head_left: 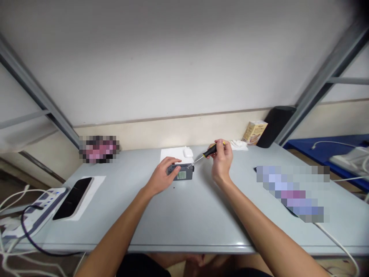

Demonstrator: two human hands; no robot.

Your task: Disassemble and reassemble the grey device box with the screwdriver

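A small dark grey box (188, 175) with vent slots and a greenish label stands on the table in front of me. My left hand (164, 175) grips it from its left side, thumb on the front and fingers over the top. In my right hand (221, 159) is a screwdriver (209, 151) with a black and yellow handle. Its shaft slants down to the left, and the tip meets the box near its upper right corner. Whether a screw sits under the tip is too small to see.
Behind the box lie white paper (170, 154) and a white rounded case (188, 152). A phone (73, 198) and a power strip (37, 209) with cables are on the left. At the back right stand a yellow carton (255, 132) and a black cylinder (275, 127). A blurred-out device (288, 192) lies right.
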